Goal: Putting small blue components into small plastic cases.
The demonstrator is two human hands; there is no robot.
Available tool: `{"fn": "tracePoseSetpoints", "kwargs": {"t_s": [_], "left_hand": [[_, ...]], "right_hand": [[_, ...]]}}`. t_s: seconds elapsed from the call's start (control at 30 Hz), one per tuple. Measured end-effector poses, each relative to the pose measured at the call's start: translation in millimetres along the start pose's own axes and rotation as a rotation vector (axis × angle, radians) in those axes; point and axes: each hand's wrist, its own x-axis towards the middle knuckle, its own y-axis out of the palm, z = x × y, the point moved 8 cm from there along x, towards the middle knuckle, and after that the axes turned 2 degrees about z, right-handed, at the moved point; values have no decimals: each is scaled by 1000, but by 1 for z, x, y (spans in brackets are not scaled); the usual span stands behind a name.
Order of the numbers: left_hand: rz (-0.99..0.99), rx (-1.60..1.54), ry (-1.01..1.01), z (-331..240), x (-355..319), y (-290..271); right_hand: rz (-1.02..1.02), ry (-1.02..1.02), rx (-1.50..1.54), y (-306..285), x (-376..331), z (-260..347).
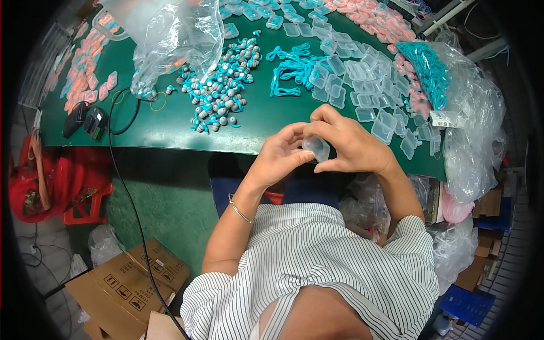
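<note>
A small clear plastic case is held up between my two hands, just in front of the table's near edge. My left hand grips its left side with thumb and fingers. My right hand curls round its other side, the fingers arched over the top. I cannot tell whether the case is fully closed or what is in it. Beyond my hands lie a heap of empty clear cases, a bundle of turquoise cords and a pile of grey and turquoise earplugs.
On the green table stands a large clear plastic bag. Pink filled cases lie left; a bundle of turquoise cords rests right. A black cable hangs past cardboard boxes. Another person's red-clothed body is at left.
</note>
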Motion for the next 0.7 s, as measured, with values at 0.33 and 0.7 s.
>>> {"fn": "tracePoseSetpoints", "kwargs": {"t_s": [0.33,0.7], "left_hand": [[4,0,-46,2,2,-4],[15,-74,-107,7,8,-11]], "right_hand": [[61,-93,28,7,8,2],[104,-101,120,5,16,-6]]}}
